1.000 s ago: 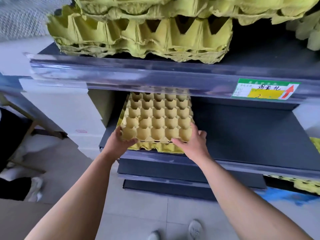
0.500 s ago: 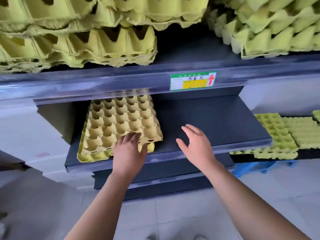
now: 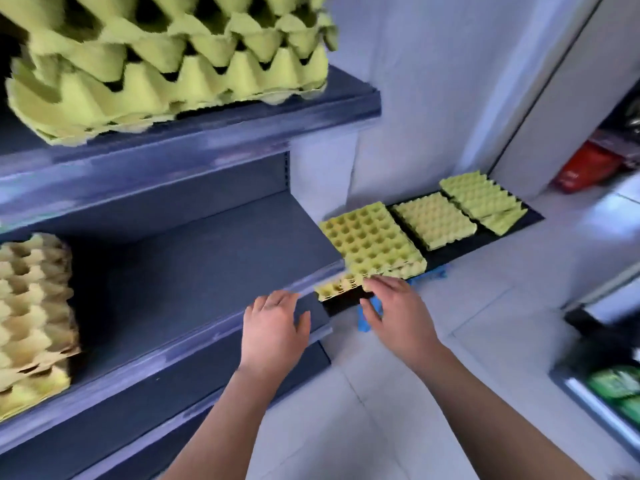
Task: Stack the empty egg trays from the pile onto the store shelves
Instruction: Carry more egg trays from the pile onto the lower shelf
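A short stack of tan egg trays (image 3: pixel 33 306) lies at the left end of the dark middle shelf (image 3: pixel 194 271). A tall stack of yellow-green trays (image 3: pixel 166 71) fills the shelf above. Low on the floor to the right, a black board (image 3: pixel 460 249) carries the pile: one cups-up yellow tray stack (image 3: pixel 372 237) and two more tray stacks (image 3: pixel 434 220) behind it. My left hand (image 3: pixel 273 329) hovers empty over the middle shelf's right corner, fingers relaxed. My right hand (image 3: pixel 396 310) reaches down toward the near edge of the cups-up stack, fingers spread, holding nothing.
A white wall and a door panel (image 3: pixel 554 98) stand behind the pile. A red package (image 3: pixel 585 169) sits far right. A low rack with green items (image 3: pixel 620 386) is at the right edge. Pale floor tiles (image 3: pixel 381 410) lie below my arms.
Both hands have left the tan tray on the middle shelf. My view and hands swung right, toward the floor pile of yellow trays.
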